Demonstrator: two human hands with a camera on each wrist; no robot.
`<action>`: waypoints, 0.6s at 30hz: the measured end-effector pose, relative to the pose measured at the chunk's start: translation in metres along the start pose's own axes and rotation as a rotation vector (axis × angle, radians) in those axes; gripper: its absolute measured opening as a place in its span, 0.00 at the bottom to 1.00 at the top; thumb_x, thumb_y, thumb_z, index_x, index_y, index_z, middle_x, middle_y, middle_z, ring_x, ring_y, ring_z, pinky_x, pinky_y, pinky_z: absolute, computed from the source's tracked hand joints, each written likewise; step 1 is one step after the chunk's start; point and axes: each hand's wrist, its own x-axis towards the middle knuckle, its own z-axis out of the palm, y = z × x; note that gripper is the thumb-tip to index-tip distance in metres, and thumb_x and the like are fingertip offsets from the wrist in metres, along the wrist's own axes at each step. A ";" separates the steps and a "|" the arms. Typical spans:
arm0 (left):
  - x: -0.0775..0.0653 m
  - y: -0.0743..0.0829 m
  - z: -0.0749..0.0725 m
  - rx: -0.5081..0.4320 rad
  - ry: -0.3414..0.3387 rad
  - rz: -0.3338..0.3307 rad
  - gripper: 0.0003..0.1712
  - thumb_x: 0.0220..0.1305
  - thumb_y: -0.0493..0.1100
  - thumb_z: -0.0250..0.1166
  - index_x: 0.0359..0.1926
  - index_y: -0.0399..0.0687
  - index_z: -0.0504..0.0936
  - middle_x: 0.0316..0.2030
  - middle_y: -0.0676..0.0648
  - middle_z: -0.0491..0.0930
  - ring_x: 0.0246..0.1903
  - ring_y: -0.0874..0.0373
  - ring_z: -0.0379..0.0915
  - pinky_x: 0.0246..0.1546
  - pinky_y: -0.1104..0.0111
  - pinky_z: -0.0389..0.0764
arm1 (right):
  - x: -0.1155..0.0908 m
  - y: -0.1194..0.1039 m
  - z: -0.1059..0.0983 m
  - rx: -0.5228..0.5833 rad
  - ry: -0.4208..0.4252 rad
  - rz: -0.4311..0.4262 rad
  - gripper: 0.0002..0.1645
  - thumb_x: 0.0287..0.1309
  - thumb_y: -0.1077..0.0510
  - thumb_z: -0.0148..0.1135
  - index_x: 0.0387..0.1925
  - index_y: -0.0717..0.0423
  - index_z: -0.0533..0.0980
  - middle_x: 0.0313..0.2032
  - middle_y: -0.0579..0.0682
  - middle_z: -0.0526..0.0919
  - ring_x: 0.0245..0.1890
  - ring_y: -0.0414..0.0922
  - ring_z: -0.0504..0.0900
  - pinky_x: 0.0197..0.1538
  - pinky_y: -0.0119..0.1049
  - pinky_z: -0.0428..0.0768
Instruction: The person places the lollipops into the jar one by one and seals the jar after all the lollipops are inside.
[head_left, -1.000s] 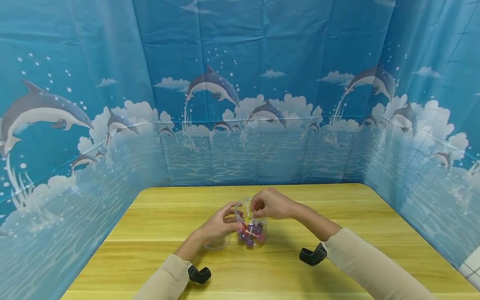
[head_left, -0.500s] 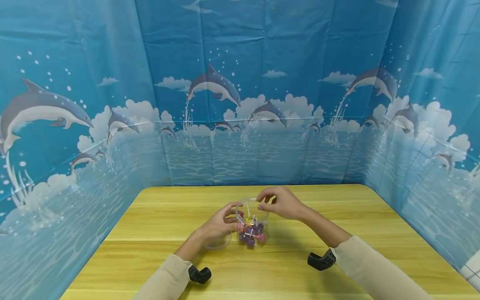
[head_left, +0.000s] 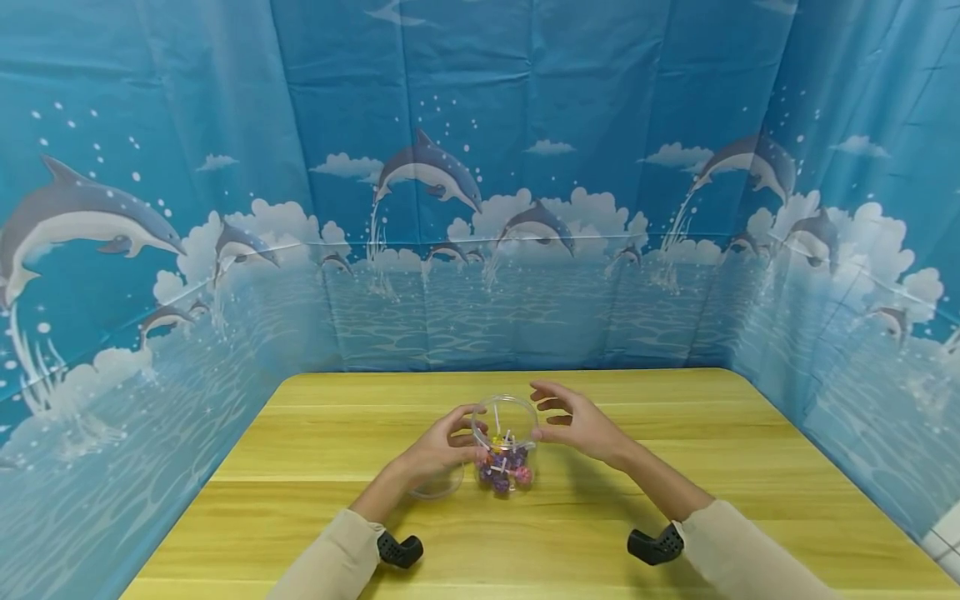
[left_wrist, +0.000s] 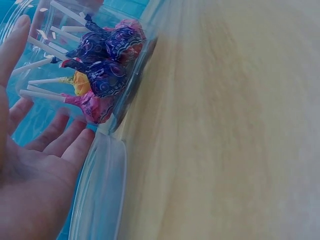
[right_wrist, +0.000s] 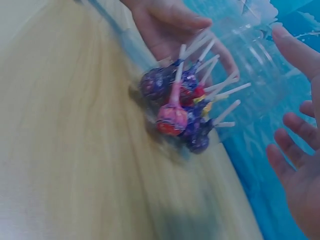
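A clear plastic jar [head_left: 507,400] stands upright and uncapped on the table. Several lollipops [head_left: 504,467] in purple, pink and yellow wrappers lie in its lower part, white sticks pointing various ways. My left hand [head_left: 442,446] holds the jar from the left, thumb on the near side and fingers around the far side. To the jar's right is my right hand [head_left: 581,425], fingers spread and loosely bent, holding nothing; its thumb is close to the jar wall, and I cannot tell whether they touch. A clear round lid [left_wrist: 100,185] lies flat beside the jar, partly under my left hand.
The yellow wood-grain table [head_left: 300,500] reaches back to a blue dolphin-print curtain [head_left: 480,317], which encloses the far side and both flanks. A black wrist mount sits at each cuff.
My right hand has come up out of the jar's mouth, without a lollipop, and moved right to beside the jar, its fingers spreading. My left hand stays on the jar.
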 end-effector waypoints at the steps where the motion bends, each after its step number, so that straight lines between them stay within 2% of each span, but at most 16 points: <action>1: 0.000 0.000 0.000 0.000 0.003 0.000 0.36 0.57 0.46 0.67 0.65 0.59 0.62 0.59 0.30 0.60 0.57 0.43 0.65 0.47 0.58 0.75 | -0.001 0.002 0.001 0.006 -0.004 0.000 0.43 0.53 0.54 0.68 0.68 0.42 0.57 0.59 0.51 0.66 0.59 0.53 0.65 0.58 0.54 0.65; 4: 0.000 0.000 0.000 0.001 0.010 0.004 0.37 0.57 0.46 0.67 0.66 0.59 0.62 0.59 0.30 0.60 0.57 0.43 0.64 0.47 0.58 0.75 | -0.002 0.009 0.006 0.035 -0.020 0.000 0.46 0.52 0.57 0.68 0.69 0.41 0.55 0.61 0.50 0.64 0.61 0.51 0.63 0.60 0.52 0.63; 6: 0.000 -0.001 0.000 0.005 0.012 0.001 0.37 0.57 0.46 0.68 0.66 0.60 0.62 0.60 0.31 0.60 0.58 0.44 0.64 0.48 0.58 0.75 | -0.002 0.012 0.010 0.052 -0.037 -0.002 0.48 0.52 0.59 0.68 0.70 0.44 0.53 0.63 0.52 0.62 0.63 0.52 0.61 0.61 0.52 0.62; 11: -0.001 0.000 0.000 0.019 0.016 -0.007 0.38 0.58 0.46 0.67 0.67 0.58 0.61 0.60 0.34 0.61 0.58 0.45 0.64 0.48 0.59 0.74 | 0.001 0.017 0.022 0.049 -0.056 0.006 0.51 0.49 0.57 0.71 0.70 0.47 0.53 0.64 0.52 0.62 0.64 0.52 0.60 0.61 0.51 0.63; 18: -0.002 0.002 0.001 0.032 0.022 -0.018 0.42 0.57 0.48 0.68 0.68 0.50 0.58 0.58 0.36 0.64 0.57 0.46 0.65 0.48 0.59 0.75 | 0.003 0.026 0.037 0.066 -0.020 0.016 0.47 0.49 0.57 0.71 0.68 0.40 0.58 0.63 0.56 0.63 0.62 0.50 0.64 0.59 0.50 0.65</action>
